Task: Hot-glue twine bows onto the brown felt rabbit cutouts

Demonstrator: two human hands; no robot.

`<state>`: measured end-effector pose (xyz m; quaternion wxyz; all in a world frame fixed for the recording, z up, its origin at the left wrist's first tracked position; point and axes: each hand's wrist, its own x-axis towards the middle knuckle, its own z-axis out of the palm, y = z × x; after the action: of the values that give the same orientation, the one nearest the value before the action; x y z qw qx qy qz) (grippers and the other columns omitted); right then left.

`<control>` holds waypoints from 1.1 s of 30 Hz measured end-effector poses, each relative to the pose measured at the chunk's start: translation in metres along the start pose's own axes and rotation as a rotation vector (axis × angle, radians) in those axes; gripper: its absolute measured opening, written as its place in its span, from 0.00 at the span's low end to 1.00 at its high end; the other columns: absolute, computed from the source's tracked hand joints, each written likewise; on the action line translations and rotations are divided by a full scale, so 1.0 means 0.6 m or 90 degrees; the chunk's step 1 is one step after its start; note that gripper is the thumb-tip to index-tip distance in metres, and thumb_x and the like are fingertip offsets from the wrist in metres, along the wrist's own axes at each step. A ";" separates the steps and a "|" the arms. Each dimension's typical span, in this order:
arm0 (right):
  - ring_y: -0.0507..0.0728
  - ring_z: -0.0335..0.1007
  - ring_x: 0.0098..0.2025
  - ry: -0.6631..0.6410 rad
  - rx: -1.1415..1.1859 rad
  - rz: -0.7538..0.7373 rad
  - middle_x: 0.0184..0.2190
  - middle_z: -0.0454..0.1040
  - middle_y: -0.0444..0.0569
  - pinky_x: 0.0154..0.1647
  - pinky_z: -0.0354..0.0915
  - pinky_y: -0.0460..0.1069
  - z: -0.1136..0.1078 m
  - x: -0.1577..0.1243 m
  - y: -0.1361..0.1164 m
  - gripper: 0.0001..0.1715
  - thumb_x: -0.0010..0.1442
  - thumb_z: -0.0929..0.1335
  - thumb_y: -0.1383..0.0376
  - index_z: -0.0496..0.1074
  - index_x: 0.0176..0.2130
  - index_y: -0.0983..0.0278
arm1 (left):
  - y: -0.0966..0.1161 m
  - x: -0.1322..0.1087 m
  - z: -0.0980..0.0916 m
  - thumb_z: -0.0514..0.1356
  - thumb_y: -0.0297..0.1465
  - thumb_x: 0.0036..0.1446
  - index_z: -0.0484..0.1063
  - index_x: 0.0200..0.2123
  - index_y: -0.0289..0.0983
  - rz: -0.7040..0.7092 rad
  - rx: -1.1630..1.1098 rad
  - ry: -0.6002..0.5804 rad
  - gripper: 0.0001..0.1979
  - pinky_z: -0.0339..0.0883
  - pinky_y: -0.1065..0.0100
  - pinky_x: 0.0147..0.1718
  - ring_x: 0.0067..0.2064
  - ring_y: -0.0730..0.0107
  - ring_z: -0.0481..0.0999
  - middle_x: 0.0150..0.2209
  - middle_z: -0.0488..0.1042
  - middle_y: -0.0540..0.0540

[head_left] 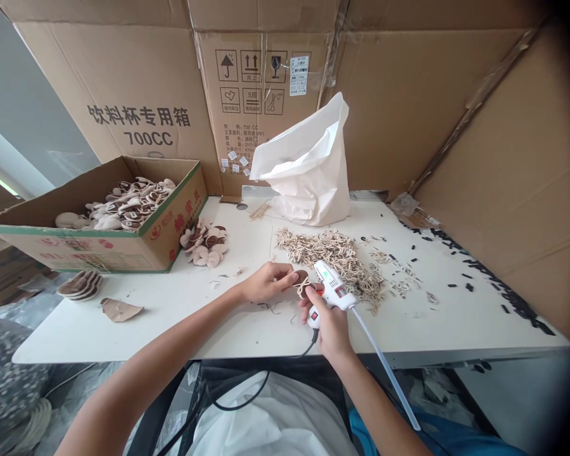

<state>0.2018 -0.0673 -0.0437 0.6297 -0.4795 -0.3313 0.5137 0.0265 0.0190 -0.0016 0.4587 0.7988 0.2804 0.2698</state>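
Table: we find a matt, smooth white flat table [123,332].
Glue gun: over the table, a glossy white plastic hot glue gun [333,286].
Glue stick: past the table's front edge, a smooth translucent plastic glue stick [387,370].
Disc: over the table, a matt brown round disc [301,277].
Bag: at the table's back, a crumpled matt white paper bag [308,171].
Box: at the table's left end, a rough brown corrugated cardboard box [90,250].

Bare hands [266,283] and forearms [137,392] above a white garment [266,421] and blue cloth [422,430].
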 end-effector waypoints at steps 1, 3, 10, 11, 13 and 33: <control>0.52 0.69 0.17 0.001 0.000 0.000 0.24 0.78 0.44 0.17 0.65 0.45 0.000 0.000 0.000 0.22 0.54 0.80 0.53 0.74 0.40 0.62 | 0.000 0.000 0.000 0.51 0.51 0.70 0.66 0.29 0.35 -0.001 0.004 -0.001 0.27 0.55 0.70 0.29 0.28 0.74 0.59 0.26 0.62 0.52; 0.52 0.69 0.17 0.000 -0.001 0.002 0.24 0.78 0.44 0.16 0.65 0.45 -0.001 0.000 0.000 0.22 0.54 0.80 0.53 0.74 0.39 0.62 | 0.000 0.001 0.000 0.52 0.52 0.70 0.65 0.28 0.35 -0.003 0.009 0.000 0.27 0.54 0.70 0.28 0.28 0.74 0.58 0.25 0.62 0.52; 0.52 0.69 0.16 0.014 -0.002 0.000 0.24 0.78 0.44 0.16 0.65 0.46 0.000 0.001 0.000 0.23 0.53 0.80 0.52 0.74 0.38 0.62 | 0.003 -0.003 0.000 0.51 0.54 0.70 0.66 0.31 0.36 -0.029 -0.072 -0.024 0.27 0.55 0.70 0.29 0.28 0.74 0.61 0.27 0.65 0.51; 0.52 0.69 0.16 0.013 -0.001 0.002 0.24 0.78 0.44 0.16 0.65 0.45 0.000 0.001 0.001 0.23 0.53 0.81 0.52 0.74 0.38 0.62 | 0.004 -0.004 0.000 0.50 0.54 0.70 0.66 0.32 0.36 -0.036 -0.077 -0.033 0.28 0.55 0.70 0.29 0.28 0.74 0.61 0.28 0.65 0.51; 0.52 0.70 0.17 0.009 0.001 0.004 0.25 0.78 0.44 0.16 0.65 0.45 -0.001 0.002 0.003 0.23 0.52 0.81 0.52 0.74 0.39 0.62 | 0.005 -0.004 -0.001 0.49 0.54 0.71 0.66 0.31 0.36 -0.045 -0.072 -0.040 0.28 0.55 0.70 0.29 0.28 0.74 0.61 0.28 0.66 0.51; 0.50 0.68 0.17 -0.043 -0.016 0.002 0.24 0.78 0.43 0.17 0.63 0.44 -0.004 0.000 0.003 0.20 0.57 0.79 0.53 0.73 0.40 0.62 | 0.000 0.001 -0.001 0.53 0.49 0.71 0.69 0.29 0.34 -0.003 0.006 0.003 0.26 0.55 0.71 0.30 0.28 0.76 0.59 0.26 0.64 0.52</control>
<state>0.2033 -0.0680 -0.0461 0.6112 -0.4700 -0.3583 0.5263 0.0266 0.0194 -0.0011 0.4549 0.7999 0.2843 0.2692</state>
